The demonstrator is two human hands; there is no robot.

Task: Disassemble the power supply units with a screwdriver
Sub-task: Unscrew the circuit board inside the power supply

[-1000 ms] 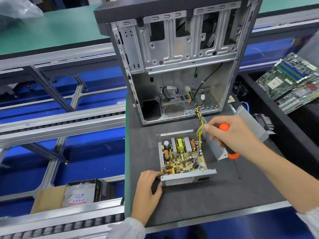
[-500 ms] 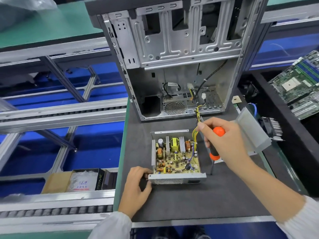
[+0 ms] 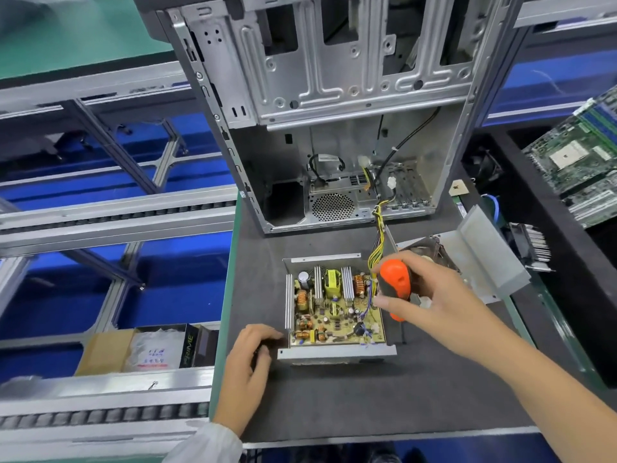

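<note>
**Opened power supply on the counter, screwdriver held over its right edge**

The only readable writing is on a black carton (image 3: 190,345) at 9 o'clock from the power supply, off the counter's left edge: "PRIME" runs up its side. A white bag (image 3: 153,350) beside it carries red and blue print too blurred to read.

The power supply unit (image 3: 335,307) sits at the middle of the dark grey counter (image 3: 367,406), lid off, its yellow circuit board facing up with coils, heat sinks and a capacitor exposed. Its long axis runs from 12 to 6 o'clock, with the perforated end wall toward the person at 6. A bundle of yellow and black wires (image 3: 377,238) leaves its far right corner toward 12 o'clock, into the open computer case (image 3: 334,128) standing behind it.

The left hand (image 3: 248,365) rests at the unit's near left corner, at 8 o'clock, fingers curled against the housing wall.

The right hand (image 3: 430,305) grips the orange-and-black screwdriver (image 3: 395,285), fingers wrapped around the handle. The tool stands nearly upright, handle top toward 12 o'clock, its shaft pointing down just outside the unit's right wall at 3 o'clock.

The removed metal cover (image 3: 480,252) lies at 2 o'clock, behind the right hand. Green motherboards (image 3: 581,162) lie further off at 2 o'clock.
</note>
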